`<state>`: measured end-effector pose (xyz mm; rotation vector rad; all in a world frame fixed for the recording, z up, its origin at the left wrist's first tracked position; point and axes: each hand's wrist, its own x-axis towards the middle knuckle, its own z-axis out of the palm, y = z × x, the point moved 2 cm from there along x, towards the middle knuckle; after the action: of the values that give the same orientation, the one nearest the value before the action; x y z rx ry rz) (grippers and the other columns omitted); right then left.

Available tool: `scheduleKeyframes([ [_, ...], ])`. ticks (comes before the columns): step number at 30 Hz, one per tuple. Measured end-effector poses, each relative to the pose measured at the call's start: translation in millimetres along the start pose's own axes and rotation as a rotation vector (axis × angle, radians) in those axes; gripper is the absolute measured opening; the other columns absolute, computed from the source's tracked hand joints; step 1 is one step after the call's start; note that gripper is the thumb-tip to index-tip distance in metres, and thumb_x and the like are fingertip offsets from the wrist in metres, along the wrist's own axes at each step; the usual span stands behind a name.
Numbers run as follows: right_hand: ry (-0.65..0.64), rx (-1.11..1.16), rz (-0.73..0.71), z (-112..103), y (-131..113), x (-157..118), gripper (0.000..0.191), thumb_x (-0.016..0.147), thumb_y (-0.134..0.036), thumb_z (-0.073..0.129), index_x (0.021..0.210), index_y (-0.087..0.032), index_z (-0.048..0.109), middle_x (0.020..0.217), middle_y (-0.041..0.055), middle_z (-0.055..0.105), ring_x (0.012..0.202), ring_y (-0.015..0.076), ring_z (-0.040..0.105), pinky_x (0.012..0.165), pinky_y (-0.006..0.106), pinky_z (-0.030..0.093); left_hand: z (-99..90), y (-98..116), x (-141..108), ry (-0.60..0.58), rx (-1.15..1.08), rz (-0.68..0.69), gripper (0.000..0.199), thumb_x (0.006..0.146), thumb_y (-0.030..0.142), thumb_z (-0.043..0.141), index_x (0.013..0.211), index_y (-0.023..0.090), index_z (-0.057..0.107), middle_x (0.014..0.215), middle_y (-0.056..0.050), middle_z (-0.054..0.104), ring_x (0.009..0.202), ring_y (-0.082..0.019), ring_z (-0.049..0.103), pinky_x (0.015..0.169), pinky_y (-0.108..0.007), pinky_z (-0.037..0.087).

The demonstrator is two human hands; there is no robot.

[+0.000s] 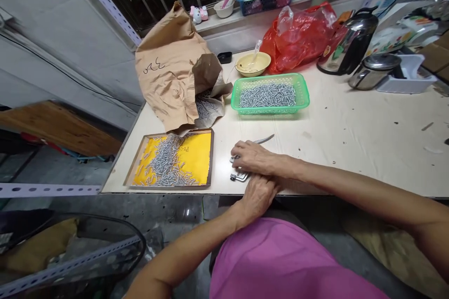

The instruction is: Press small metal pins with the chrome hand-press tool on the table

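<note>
A bright metal tool [240,177], perhaps a clamp, lies at the table's front edge, mostly hidden by my hands. It has a bent rod with a dark end, and a curved handle-like metal piece [264,139] sticks out beyond my knuckles. My right hand [253,156] is closed over it from above, fingers curled down. Just below and touching it, my left hand [260,193] is closed at the table edge; what its fingers hold is hidden. Left of them, small metal pins or screws [164,159] are heaped in a shallow yellow-lined tray [196,149].
Behind my hands stands a green basket [305,96] of similar metal pieces. A torn brown paper bag [168,74] spills more toward the tray. Farther back are a yellow bowl [253,63], a red plastic bag [298,39], a steel kettle [351,42] and a lidded steel mug [372,72].
</note>
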<state>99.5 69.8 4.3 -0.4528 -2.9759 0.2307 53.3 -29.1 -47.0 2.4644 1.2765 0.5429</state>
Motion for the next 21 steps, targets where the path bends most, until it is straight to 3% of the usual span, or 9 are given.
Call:
scheduleKeyframes([
  [4, -0.08, -0.08, -0.158, 13.3, -19.0, 22.4, 0.011, 0.084, -0.018, 0.06, 0.074, -0.018, 0.066, 0.09, 0.0075, 0.059, 0.093, 0.0228, 0.043, 0.069, 0.034, 0.029, -8.9, 8.8, -13.9, 0.006, 0.033, 0.028, 0.022, 0.093, 0.026, 0.045, 0.102, 0.013, 0.061, 0.092, -0.009, 0.066, 0.086, -0.022, 0.062, 0.077, -0.035, 0.052],
  [8, -0.066, -0.098, -0.202, 28.8, -19.2, 30.7, 0.015, 0.084, -0.011, 0.055, 0.072, -0.015, 0.062, 0.083, 0.0086, 0.059, 0.09, 0.0217, 0.047, 0.071, 0.035, 0.031, -47.2, 21.1, -42.4, 0.103, -0.011, 0.157, 0.02, 0.091, 0.021, 0.05, 0.108, 0.014, 0.059, 0.093, -0.006, 0.065, 0.087, -0.015, 0.059, 0.077, -0.026, 0.049],
  [10, 0.0, -0.003, -0.2, 28.2, -19.8, 31.8, 0.015, 0.087, -0.015, 0.053, 0.074, -0.015, 0.061, 0.081, 0.0081, 0.06, 0.086, 0.0206, 0.049, 0.072, 0.034, 0.033, -72.5, 10.8, -58.3, 0.203, 0.035, 0.068, 0.018, 0.09, 0.017, 0.051, 0.105, 0.015, 0.06, 0.089, -0.005, 0.065, 0.085, -0.015, 0.058, 0.077, -0.026, 0.048],
  [12, 0.148, 0.167, -0.164, 15.0, -19.4, 30.9, 0.015, 0.09, -0.02, 0.05, 0.081, -0.016, 0.061, 0.082, 0.007, 0.062, 0.082, 0.0188, 0.051, 0.072, 0.033, 0.036, -100.0, -15.5, -73.6, 0.31, 0.146, -0.149, 0.019, 0.09, 0.016, 0.05, 0.104, 0.017, 0.062, 0.088, -0.005, 0.064, 0.084, -0.016, 0.056, 0.076, -0.028, 0.046],
  [15, 0.468, 0.373, -0.053, -27.6, -8.9, 25.5, 0.015, 0.093, -0.024, 0.046, 0.09, -0.016, 0.059, 0.082, 0.0053, 0.063, 0.077, 0.0161, 0.055, 0.07, 0.03, 0.041, -139.2, -72.5, -94.4, 0.375, 0.371, -0.521, 0.022, 0.093, 0.022, 0.046, 0.103, 0.017, 0.065, 0.09, -0.007, 0.063, 0.087, -0.019, 0.053, 0.078, -0.032, 0.044],
  [18, 0.72, 0.292, 0.136, -77.4, 20.5, 18.1, 0.011, 0.091, -0.025, 0.049, 0.089, -0.019, 0.059, 0.079, 0.0034, 0.063, 0.072, 0.0159, 0.056, 0.067, 0.03, 0.043, -162.4, -124.2, -108.3, 0.229, 0.534, -0.736, 0.024, 0.092, 0.025, 0.047, 0.097, 0.016, 0.068, 0.09, -0.009, 0.062, 0.089, -0.023, 0.051, 0.078, -0.034, 0.042],
  [21, 0.782, 0.076, 0.308, -109.1, 61.2, 9.1, 0.012, 0.09, -0.029, 0.052, 0.09, -0.021, 0.061, 0.079, 0.0047, 0.062, 0.073, 0.0187, 0.056, 0.067, 0.033, 0.042, -167.2, -152.0, -113.6, 0.057, 0.572, -0.785, 0.023, 0.09, 0.029, 0.05, 0.094, 0.017, 0.069, 0.092, -0.009, 0.062, 0.094, -0.025, 0.05, 0.078, -0.034, 0.041],
])
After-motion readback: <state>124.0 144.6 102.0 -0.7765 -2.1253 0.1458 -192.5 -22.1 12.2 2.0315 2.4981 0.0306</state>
